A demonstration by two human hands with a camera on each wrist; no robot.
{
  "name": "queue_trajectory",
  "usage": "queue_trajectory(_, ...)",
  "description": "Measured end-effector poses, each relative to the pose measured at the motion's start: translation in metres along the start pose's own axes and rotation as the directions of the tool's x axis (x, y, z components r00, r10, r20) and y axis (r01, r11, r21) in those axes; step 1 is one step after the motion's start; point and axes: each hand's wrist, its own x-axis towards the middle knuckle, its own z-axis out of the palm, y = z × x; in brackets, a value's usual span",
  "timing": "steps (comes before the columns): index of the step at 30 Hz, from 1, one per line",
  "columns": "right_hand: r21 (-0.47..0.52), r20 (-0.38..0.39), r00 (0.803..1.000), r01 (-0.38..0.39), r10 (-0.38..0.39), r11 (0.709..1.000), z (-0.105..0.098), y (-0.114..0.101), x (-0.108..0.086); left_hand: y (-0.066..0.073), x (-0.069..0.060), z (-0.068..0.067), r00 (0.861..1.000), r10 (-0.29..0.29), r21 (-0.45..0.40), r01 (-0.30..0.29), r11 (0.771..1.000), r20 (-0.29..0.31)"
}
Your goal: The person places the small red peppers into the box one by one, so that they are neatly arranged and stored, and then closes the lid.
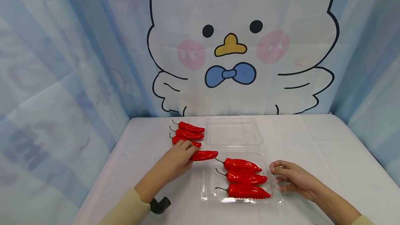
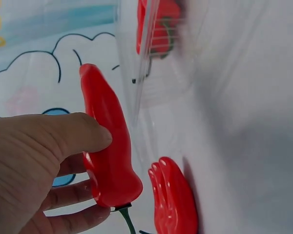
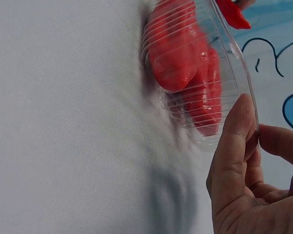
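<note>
My left hand [image 1: 179, 158] grips a red chili pepper [image 1: 204, 155] between thumb and fingers, held up beside the clear plastic clamshell box [image 1: 207, 190]. In the left wrist view its green stem [image 2: 127, 220] points down past the fingers. Three more red peppers [image 1: 245, 178] lie side by side in the box's base, stems to the left. At the base's right side, my right hand [image 1: 295, 178] pinches the rim [image 3: 249, 83] between thumb and fingertips. Another three red peppers [image 1: 190, 135] lie on the table left of the lid, the nearest partly covered by my left hand.
The open lid [image 1: 232, 131] lies flat behind the base. A white cloth covers the table [image 1: 312, 141]. Curtains [image 1: 78, 61] hang at the sides, and a cartoon bird cloth [image 1: 243, 100] hangs at the back edge. A black strap piece [image 1: 160, 205] sits at my left wrist.
</note>
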Motion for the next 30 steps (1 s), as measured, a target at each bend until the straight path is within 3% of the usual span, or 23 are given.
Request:
queue_trajectory(7, -0.009, -0.003, 1.0, 0.007, -0.007, 1.0, 0.0, -0.001, -0.001, 0.017, 0.007, -0.002, 0.997, 0.054, 0.025, -0.056, 0.998, 0.049)
queue_trajectory(16, -0.015, -0.014, 1.0, 0.003, -0.003, 1.0, 0.001, -0.002, -0.001, 0.034, 0.012, 0.001, 0.991, 0.131, -0.004, -0.131, 0.991, 0.023)
queue_trajectory(26, -0.011, -0.016, 1.0, 0.0, 0.0, 1.0, 0.002, -0.002, -0.001, 0.05, 0.017, 0.001, 0.985, 0.144, -0.022, -0.143, 0.99, 0.091)
queue_trajectory(30, -0.005, -0.01, 1.0, -0.001, 0.001, 1.0, 0.003, -0.003, -0.001, 0.056, 0.018, 0.003, 0.981, 0.17, -0.008, -0.17, 0.985, 0.093)
